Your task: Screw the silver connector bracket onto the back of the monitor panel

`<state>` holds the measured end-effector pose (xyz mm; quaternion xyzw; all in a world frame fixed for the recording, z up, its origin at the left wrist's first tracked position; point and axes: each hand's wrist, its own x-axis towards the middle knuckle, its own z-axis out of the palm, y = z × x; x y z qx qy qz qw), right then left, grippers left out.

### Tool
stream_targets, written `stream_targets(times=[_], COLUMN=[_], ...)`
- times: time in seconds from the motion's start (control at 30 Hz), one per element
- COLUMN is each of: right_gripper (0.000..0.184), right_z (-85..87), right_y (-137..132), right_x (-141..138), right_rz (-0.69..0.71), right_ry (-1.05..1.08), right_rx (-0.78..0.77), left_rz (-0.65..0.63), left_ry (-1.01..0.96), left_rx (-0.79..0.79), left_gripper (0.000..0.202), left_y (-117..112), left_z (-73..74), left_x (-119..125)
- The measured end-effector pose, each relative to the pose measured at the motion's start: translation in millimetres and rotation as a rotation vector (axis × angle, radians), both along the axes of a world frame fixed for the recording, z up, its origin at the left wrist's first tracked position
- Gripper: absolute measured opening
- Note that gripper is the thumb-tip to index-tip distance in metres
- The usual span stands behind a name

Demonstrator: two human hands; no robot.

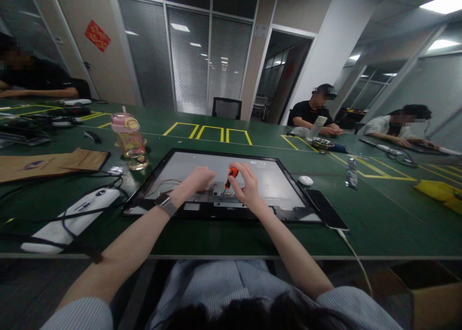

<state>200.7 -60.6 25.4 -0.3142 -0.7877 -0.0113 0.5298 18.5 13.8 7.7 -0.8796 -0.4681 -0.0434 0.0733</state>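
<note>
A flat display panel (277,185) with a black frame and a grey metal back lies before me on the green table. My right hand (247,185) grips an orange-and-black screwdriver (231,177) by its handle. The screwdriver leans slightly, its tip down at a metal bracket (231,204) near the panel's close edge. Over the left part of the panel, my left hand (200,179) is closed, just left of the bracket; whatever its fingers may hold is hidden. Thin wires (159,186) run across the panel beside it. A watch is on my left wrist.
A white power bank-like case (77,219) with black cables lies left, near a pink-lidded bottle (130,142) and a brown paper bag (50,165). On the right are a charging phone (327,209) and a white earbud case (306,180). Other people sit across the table.
</note>
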Motion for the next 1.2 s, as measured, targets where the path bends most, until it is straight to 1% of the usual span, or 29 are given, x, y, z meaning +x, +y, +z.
stream_targets(times=[0.17, 0.3, 0.43, 0.6, 0.67, 0.77, 0.83, 0.9, 1.0, 1.1, 1.2], right_gripper=[0.026, 0.025, 0.021, 0.026, 0.023, 0.017, 0.017, 0.019, 0.022, 0.023, 0.022], right_z=[-3.4, -5.7, -0.1, 8.3, 10.8, 13.5, 13.9, 13.0, 10.6, 10.2, 11.7], right_y=[2, 1, -1, -5, -7, -9, -7, -4, 1, 2, -2], right_x=[-5, -8, -12, -13, -11, -8, -6, -3, 3, 10, 15], right_rz=[-0.075, -0.082, -0.083, -0.064, -0.031, 0.040, 0.116, 0.270, 0.528, 0.662, 0.744], right_ry=[0.091, 0.152, 0.188, 0.241, 0.254, 0.271, 0.337, 0.414, 0.493, 0.550, 0.557], right_rx=[0.053, 0.050, 0.017, -0.049, -0.083, -0.163, -0.226, -0.352, -0.587, -0.690, -0.770], left_rz=[-0.007, 0.001, 0.004, 0.034, 0.046, 0.063, 0.080, 0.100, 0.117, 0.124, 0.127], left_ry=[0.003, -0.001, -0.012, -0.081, -0.108, -0.128, -0.129, -0.125, -0.117, -0.113, -0.119], left_rx=[0.002, -0.001, -0.011, -0.028, -0.041, -0.062, -0.071, -0.076, -0.086, -0.097, -0.100], left_gripper=[0.026, 0.030, 0.030, 0.026, 0.025, 0.024, 0.027, 0.030, 0.033, 0.033, 0.033], left_y=[2, 3, 2, 2, 3, 4, 3, 2, 1, 0, -1], left_z=[-2.5, -7.4, -10.1, -13.2, -15.1, -18.1, -19.7, -20.8, -21.5, -21.4, -21.0], left_x=[-1, 0, 2, 3, 3, 4, 5, 6, 8, 8, 8])
